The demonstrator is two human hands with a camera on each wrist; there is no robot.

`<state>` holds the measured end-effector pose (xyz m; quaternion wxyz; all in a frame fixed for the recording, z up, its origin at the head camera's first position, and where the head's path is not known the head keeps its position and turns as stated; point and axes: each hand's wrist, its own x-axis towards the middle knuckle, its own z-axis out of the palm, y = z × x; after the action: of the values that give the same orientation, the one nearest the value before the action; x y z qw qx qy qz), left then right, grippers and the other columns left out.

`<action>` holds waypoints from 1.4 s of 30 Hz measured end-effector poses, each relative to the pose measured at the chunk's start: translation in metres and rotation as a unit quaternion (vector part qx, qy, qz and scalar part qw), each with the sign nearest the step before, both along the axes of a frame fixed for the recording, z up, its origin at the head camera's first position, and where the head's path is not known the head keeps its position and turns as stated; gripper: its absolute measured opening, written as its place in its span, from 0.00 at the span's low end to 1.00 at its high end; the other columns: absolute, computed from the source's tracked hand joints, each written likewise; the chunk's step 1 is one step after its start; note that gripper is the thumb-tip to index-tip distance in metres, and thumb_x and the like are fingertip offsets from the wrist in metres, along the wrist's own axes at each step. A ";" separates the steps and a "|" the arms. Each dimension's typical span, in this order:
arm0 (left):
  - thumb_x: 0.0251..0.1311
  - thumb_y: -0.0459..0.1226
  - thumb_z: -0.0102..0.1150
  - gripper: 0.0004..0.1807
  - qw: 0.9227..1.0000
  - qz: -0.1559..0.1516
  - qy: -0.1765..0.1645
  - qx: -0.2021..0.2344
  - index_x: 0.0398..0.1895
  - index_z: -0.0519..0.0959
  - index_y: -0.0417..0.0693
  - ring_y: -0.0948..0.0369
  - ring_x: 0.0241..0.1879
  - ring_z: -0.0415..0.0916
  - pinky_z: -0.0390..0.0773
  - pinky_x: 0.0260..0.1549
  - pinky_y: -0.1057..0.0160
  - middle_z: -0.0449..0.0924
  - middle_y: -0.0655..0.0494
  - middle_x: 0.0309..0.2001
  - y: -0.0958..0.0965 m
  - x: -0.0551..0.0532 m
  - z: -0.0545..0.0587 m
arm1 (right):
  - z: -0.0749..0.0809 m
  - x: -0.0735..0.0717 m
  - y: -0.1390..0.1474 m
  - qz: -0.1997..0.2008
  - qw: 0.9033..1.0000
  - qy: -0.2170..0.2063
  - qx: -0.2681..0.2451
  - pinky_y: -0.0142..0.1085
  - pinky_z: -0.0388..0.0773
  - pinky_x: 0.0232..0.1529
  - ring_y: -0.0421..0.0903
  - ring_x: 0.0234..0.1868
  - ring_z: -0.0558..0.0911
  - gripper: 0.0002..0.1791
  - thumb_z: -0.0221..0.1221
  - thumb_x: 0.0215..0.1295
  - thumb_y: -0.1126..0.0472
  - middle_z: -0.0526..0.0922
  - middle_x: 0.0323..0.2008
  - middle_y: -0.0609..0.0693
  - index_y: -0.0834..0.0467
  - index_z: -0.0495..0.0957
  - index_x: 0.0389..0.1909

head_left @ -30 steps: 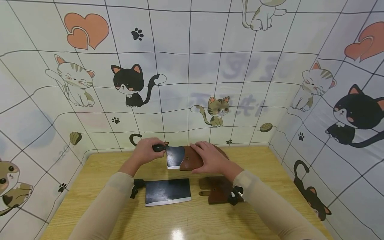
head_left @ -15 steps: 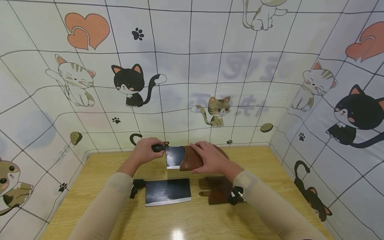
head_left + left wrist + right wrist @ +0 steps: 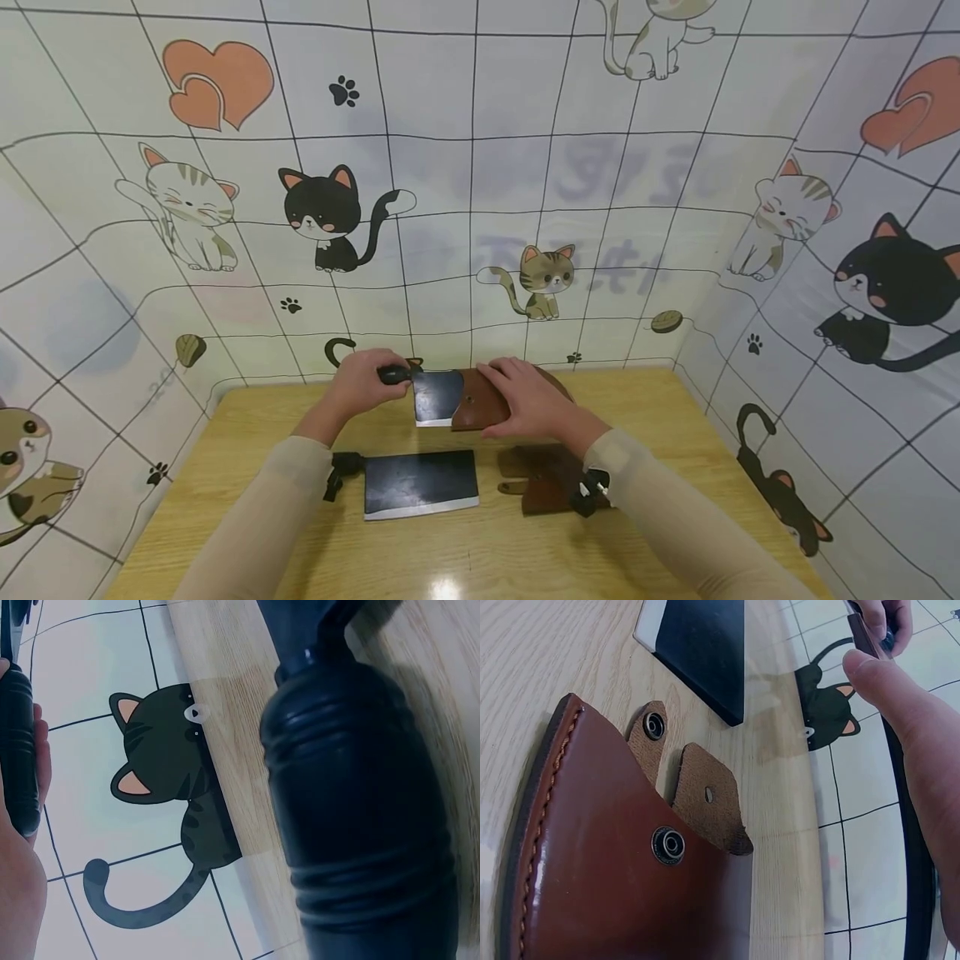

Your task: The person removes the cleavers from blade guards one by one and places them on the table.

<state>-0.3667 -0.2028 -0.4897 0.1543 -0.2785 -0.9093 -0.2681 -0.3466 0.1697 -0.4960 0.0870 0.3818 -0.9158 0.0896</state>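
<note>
My left hand (image 3: 356, 385) grips the black handle (image 3: 393, 375) of a cleaver near the back of the table. Part of its dark blade (image 3: 437, 396) shows, with a pale cutting edge facing me. The rest of the blade is hidden inside a brown leather sheath (image 3: 476, 408). My right hand (image 3: 536, 406) holds that sheath, thumb on the near side and fingers over its top. In the left wrist view the fingers wrap the ridged handle (image 3: 18, 750). The right wrist view shows the thumb along the sheath, seen nearly edge-on.
Closer to me a second cleaver (image 3: 420, 485) lies flat, its black handle (image 3: 360, 802) pointing left. To its right lies a second brown leather sheath (image 3: 615, 847) with snap straps, partly under my right wrist. A cat-printed wall covering (image 3: 435, 175) surrounds the wooden table (image 3: 465, 571).
My left hand has shifted very slightly left with the cleaver, and a sliver more blade shows outside the sheath. The right hand stays nearly still; the head view has tipped a little.
</note>
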 end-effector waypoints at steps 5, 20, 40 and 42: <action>0.62 0.46 0.78 0.14 1.000 -0.002 0.006 -0.010 0.49 0.92 0.57 0.56 0.42 0.87 0.85 0.43 0.46 0.90 0.61 0.46 -0.001 0.000 0.001 | 0.000 0.001 0.000 0.000 1.000 -0.005 0.000 0.53 0.68 0.76 0.52 0.76 0.69 0.67 0.73 0.57 0.22 0.70 0.76 0.51 0.49 0.57 0.89; 0.61 0.45 0.78 0.14 1.000 0.020 -0.016 0.004 0.49 0.92 0.58 0.54 0.44 0.87 0.85 0.45 0.45 0.90 0.59 0.49 -0.017 0.002 -0.006 | 0.000 0.001 0.012 -0.005 1.000 -0.009 0.009 0.56 0.68 0.76 0.55 0.76 0.70 0.66 0.72 0.57 0.21 0.71 0.76 0.54 0.53 0.60 0.88; 0.63 0.43 0.79 0.13 0.999 0.011 -0.044 0.026 0.49 0.91 0.58 0.57 0.42 0.85 0.85 0.42 0.48 0.90 0.59 0.47 -0.022 0.004 -0.007 | 0.004 0.004 0.017 0.008 1.000 -0.010 -0.008 0.57 0.69 0.75 0.56 0.74 0.71 0.65 0.76 0.56 0.25 0.72 0.74 0.54 0.57 0.63 0.86; 0.63 0.43 0.79 0.12 0.999 0.011 -0.047 0.026 0.49 0.91 0.58 0.57 0.42 0.85 0.85 0.42 0.48 0.90 0.59 0.47 -0.022 0.004 -0.008 | 0.004 0.004 0.017 0.005 1.000 -0.013 -0.008 0.57 0.68 0.75 0.56 0.74 0.70 0.65 0.76 0.56 0.25 0.71 0.74 0.54 0.57 0.63 0.86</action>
<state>-0.3626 -0.2245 -0.4978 0.1217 -0.2520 -0.9111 -0.3027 -0.3431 0.1867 -0.4923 0.0776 0.3848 -0.9141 0.1019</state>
